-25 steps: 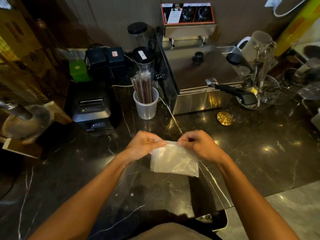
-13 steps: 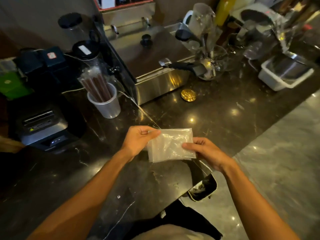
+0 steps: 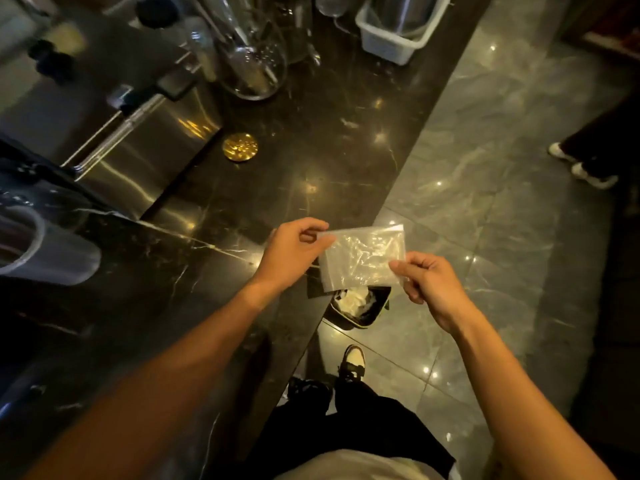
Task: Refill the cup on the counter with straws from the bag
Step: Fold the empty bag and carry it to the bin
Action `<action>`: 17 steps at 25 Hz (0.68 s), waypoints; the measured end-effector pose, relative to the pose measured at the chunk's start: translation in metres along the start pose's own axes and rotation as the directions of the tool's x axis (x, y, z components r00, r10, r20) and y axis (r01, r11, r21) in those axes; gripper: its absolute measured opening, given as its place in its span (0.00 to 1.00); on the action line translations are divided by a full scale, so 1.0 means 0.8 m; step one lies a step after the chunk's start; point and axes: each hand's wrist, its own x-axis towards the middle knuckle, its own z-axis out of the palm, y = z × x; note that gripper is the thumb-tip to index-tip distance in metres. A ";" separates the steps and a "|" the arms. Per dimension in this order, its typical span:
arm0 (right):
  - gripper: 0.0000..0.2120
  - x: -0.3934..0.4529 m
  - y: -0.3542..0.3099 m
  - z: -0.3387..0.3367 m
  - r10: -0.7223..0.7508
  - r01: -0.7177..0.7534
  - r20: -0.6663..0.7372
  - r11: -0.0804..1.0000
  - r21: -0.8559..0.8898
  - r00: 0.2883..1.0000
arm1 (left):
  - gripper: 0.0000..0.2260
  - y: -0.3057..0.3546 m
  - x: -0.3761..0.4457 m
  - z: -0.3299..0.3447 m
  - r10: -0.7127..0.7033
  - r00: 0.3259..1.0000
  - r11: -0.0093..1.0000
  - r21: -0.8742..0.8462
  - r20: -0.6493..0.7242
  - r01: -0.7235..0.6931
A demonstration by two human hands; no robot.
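A folded clear plastic bag point(image 3: 362, 256), flat and with no straws showing in it, hangs between both hands past the counter's edge. My left hand point(image 3: 291, 252) pinches its upper left corner. My right hand point(image 3: 427, 277) pinches its lower right corner. The translucent plastic cup point(image 3: 45, 251) sits at the far left on the dark marble counter point(image 3: 311, 161), cut off by the frame; its straws are barely visible.
Under the bag on the grey floor stands a small black bin point(image 3: 360, 304) holding white waste. A steel fryer point(image 3: 131, 147), a gold disc point(image 3: 240, 146), glassware point(image 3: 256, 60) and a white tub point(image 3: 398, 39) occupy the counter. Another person's feet point(image 3: 585, 168) stand at right.
My view has swung right and down; the cup slid to the left edge. Both hands carried the bag rightward, from over the counter to above the bin.
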 end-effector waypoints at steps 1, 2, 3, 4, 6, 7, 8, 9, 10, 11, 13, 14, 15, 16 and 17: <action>0.09 -0.005 0.007 -0.013 0.005 -0.003 -0.049 0.999 0.042 0.999 | 0.18 0.005 0.006 0.012 0.036 0.999 0.996 0.075 0.017 -0.037; 0.09 -0.009 0.015 -0.025 0.015 -0.007 -0.097 0.996 0.090 0.995 | 0.23 0.009 0.010 0.022 0.079 0.996 0.985 0.154 0.036 -0.083; 0.09 -0.012 0.025 -0.038 0.034 -0.013 -0.141 0.989 0.147 0.989 | 0.27 0.012 0.016 0.036 0.122 0.989 0.966 0.219 0.079 -0.137; 0.11 -0.012 0.036 -0.052 0.056 -0.022 -0.167 0.980 0.196 0.984 | 0.31 0.014 0.025 0.047 0.155 0.979 0.940 0.283 0.134 -0.188; 0.13 -0.010 0.065 -0.079 0.107 -0.047 -0.198 0.958 0.283 0.974 | 0.36 0.011 0.045 0.074 0.195 0.949 0.848 0.443 0.247 -0.290; 0.14 -0.006 0.080 -0.088 0.134 -0.058 -0.217 0.945 0.322 0.967 | 0.37 0.007 0.055 0.084 0.203 0.937 0.784 0.527 0.284 -0.329; 0.15 0.002 0.098 -0.096 0.171 -0.076 -0.243 0.932 0.355 0.955 | 0.37 0.002 0.067 0.094 0.218 0.924 0.711 0.597 0.315 -0.371; 0.16 0.012 0.117 -0.103 0.214 -0.102 -0.267 0.921 0.377 0.940 | 0.37 -0.002 0.079 0.101 0.265 0.904 0.644 0.637 0.334 -0.424; 0.17 0.025 0.139 -0.109 0.255 -0.131 -0.297 0.916 0.379 0.920 | 0.36 -0.007 0.092 0.107 0.323 0.878 0.587 0.653 0.353 -0.479; 0.16 0.040 0.164 -0.111 0.297 -0.166 -0.329 0.913 0.372 0.896 | 0.36 -0.012 0.104 0.114 0.365 0.854 0.540 0.662 0.371 -0.519; 0.10 0.076 0.209 -0.106 0.384 -0.254 -0.385 0.903 0.347 0.839 | 0.38 -0.018 0.121 0.122 0.363 0.840 0.433 0.724 0.405 -0.536; 0.07 0.095 0.233 -0.100 0.426 -0.305 -0.402 0.893 0.331 0.811 | 0.39 -0.021 0.129 0.124 0.311 0.854 0.396 0.760 0.417 -0.515; 0.05 0.117 0.260 -0.094 0.458 -0.351 -0.413 0.883 0.311 0.787 | 0.39 -0.027 0.137 0.127 0.254 0.872 0.375 0.789 0.418 -0.487; 0.04 0.140 0.290 -0.087 0.486 -0.394 -0.417 0.872 0.292 0.768 | 0.38 -0.034 0.142 0.129 0.208 0.889 0.363 0.812 0.407 -0.457; 0.05 0.161 0.316 -0.080 0.511 -0.436 -0.419 0.859 0.267 0.751 | 0.37 -0.038 0.144 0.130 0.201 0.897 0.357 0.824 0.393 -0.440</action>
